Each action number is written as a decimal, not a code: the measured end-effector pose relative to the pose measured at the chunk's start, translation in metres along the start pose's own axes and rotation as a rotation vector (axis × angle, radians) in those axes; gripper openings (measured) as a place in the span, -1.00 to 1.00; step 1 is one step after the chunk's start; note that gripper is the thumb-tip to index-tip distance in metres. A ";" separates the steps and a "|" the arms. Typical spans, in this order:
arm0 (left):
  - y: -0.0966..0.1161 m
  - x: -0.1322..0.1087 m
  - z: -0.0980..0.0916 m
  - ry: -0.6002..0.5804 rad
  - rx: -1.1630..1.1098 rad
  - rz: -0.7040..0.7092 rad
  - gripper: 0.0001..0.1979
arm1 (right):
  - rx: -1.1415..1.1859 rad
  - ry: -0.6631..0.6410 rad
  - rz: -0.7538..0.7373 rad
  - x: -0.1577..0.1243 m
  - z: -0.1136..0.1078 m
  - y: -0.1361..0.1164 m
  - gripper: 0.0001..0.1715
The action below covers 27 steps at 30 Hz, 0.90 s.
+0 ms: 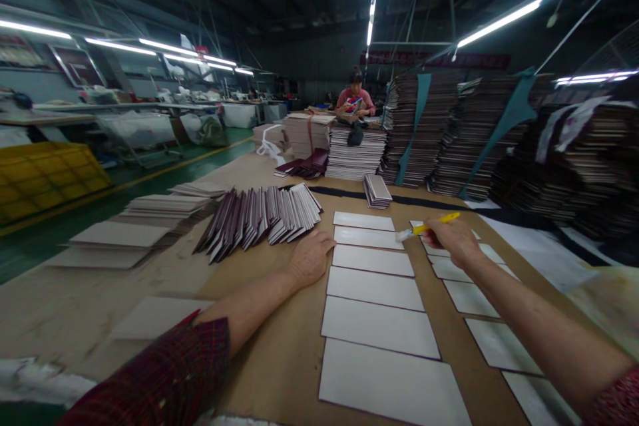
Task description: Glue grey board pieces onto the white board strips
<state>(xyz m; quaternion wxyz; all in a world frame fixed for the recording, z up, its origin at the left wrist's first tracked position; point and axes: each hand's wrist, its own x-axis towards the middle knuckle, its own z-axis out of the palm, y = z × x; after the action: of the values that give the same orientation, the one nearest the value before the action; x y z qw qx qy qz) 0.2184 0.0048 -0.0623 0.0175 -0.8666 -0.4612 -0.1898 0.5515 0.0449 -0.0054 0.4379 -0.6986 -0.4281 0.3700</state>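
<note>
My right hand (455, 238) is closed around a yellow-handled brush (428, 227) whose white tip points left, over the gap between two columns of white rectangular cards. My left hand (310, 257) rests on the brown table with its fingers curled under, just left of the middle column of white cards (378, 290) and near a fanned row of dark-edged cards (264, 215). A second column of white cards (469, 296) runs under my right forearm. Whether the left hand holds anything is hidden.
Flat stacks of grey boards (142, 223) lie at the left. Tall piles of dark sheets (504, 133) stand at the back right. A person in a pink top (355, 100) sits at the far end behind more stacks. A yellow crate (47, 176) sits at the left.
</note>
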 end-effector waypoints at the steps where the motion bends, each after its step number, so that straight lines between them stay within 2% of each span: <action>1: 0.000 0.000 0.000 0.010 -0.009 -0.011 -0.54 | 0.024 0.004 -0.009 -0.004 0.000 -0.003 -0.78; 5: 0.000 -0.005 -0.007 0.038 -0.056 -0.059 -0.46 | 0.135 -0.038 -0.041 -0.033 0.008 -0.017 -0.84; 10: 0.006 -0.023 -0.021 -0.057 -0.115 0.034 -0.51 | 0.219 -0.223 0.005 -0.076 0.037 -0.028 -0.86; 13: 0.012 -0.035 -0.022 -0.080 -0.113 0.057 -0.51 | 0.233 -0.272 0.035 -0.091 0.056 -0.028 -0.84; 18: 0.020 -0.043 -0.015 -0.055 -0.089 0.034 -0.55 | 0.222 -0.278 0.053 -0.098 0.074 -0.025 -0.80; 27: 0.023 -0.043 -0.018 -0.070 -0.073 0.038 -0.60 | 0.145 -0.296 0.073 -0.095 0.088 -0.010 -0.77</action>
<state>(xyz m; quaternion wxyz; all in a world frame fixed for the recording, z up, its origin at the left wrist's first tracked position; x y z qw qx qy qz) 0.2100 -0.0461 -0.0571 -0.0267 -0.8813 -0.4379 -0.1758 0.4364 -0.0146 -0.0126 0.4058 -0.6181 -0.4345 0.5143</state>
